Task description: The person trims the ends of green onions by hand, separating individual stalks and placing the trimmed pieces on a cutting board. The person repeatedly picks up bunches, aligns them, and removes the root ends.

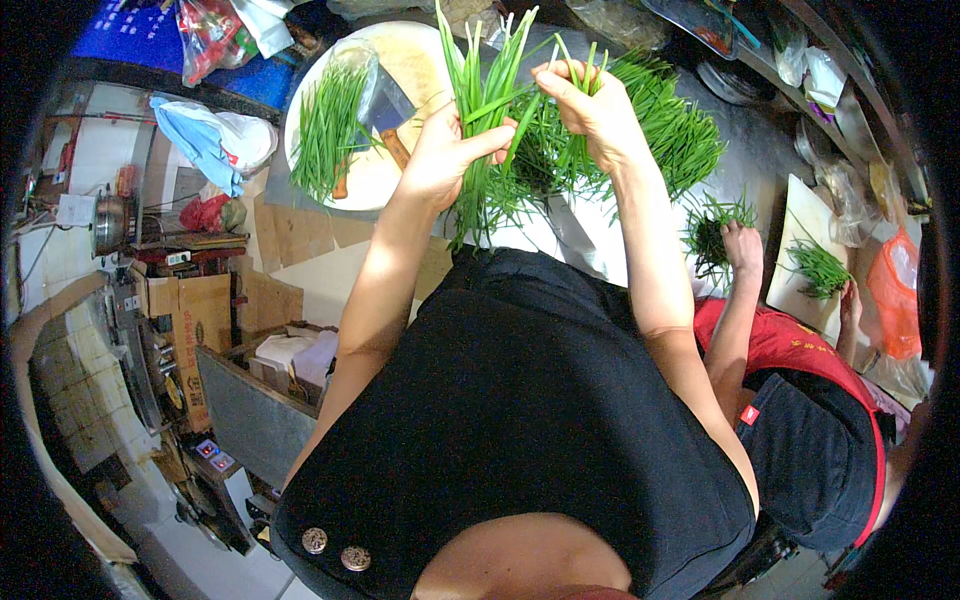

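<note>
My left hand (457, 150) is closed around an upright bunch of Chinese chives (480, 82), its pale stem ends at the top and its green leaves hanging below. A few loose chive stalks (577, 146) are pinched in my right hand (589, 101), just right of that bunch. Beneath and between my hands lie tangled chives (540, 150) on a white sheet (600, 225). A larger pile of chives (667, 127) spreads behind my right wrist. At the left, a round cutting board (409, 56) bears another chive bundle (326, 135) and a cleaver (386, 105) with a wooden handle.
At the right, a co-worker in a red apron (772, 337) has one hand (742, 244) on a chive heap (709, 232) and another at chives on a rectangular white board (787, 217). An orange plastic bag (896, 292) hangs beyond. A grey-sided bin (255, 405) stands at lower left.
</note>
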Tool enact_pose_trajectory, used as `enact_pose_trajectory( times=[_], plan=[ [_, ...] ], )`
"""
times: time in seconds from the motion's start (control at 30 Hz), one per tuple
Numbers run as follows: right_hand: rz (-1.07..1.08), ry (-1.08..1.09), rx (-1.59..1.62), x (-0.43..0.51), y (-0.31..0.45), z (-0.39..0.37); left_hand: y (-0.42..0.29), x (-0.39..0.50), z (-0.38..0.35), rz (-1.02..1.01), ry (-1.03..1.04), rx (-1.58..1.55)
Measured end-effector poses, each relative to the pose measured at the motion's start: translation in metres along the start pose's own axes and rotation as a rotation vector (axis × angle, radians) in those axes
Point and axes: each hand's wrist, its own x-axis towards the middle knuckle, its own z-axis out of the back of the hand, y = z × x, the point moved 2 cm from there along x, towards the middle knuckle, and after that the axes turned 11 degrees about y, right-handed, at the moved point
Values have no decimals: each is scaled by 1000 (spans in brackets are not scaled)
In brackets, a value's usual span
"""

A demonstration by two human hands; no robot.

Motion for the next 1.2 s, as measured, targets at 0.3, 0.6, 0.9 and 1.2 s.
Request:
enact_pose_trajectory(
  times=[0.3, 0.6, 0.9, 1.2],
  plan=[
    [241, -151, 409, 4, 6, 44, 0, -10, 17, 14, -68, -184],
    [311, -161, 581, 1, 6, 70, 3, -14, 36, -24, -150, -243],
    [307, -120, 487, 1, 11, 33, -16, 17, -33, -48, -109, 64],
    [204, -52, 117, -10, 20, -5, -7, 29, -35, -6, -94, -118]
  ],
)
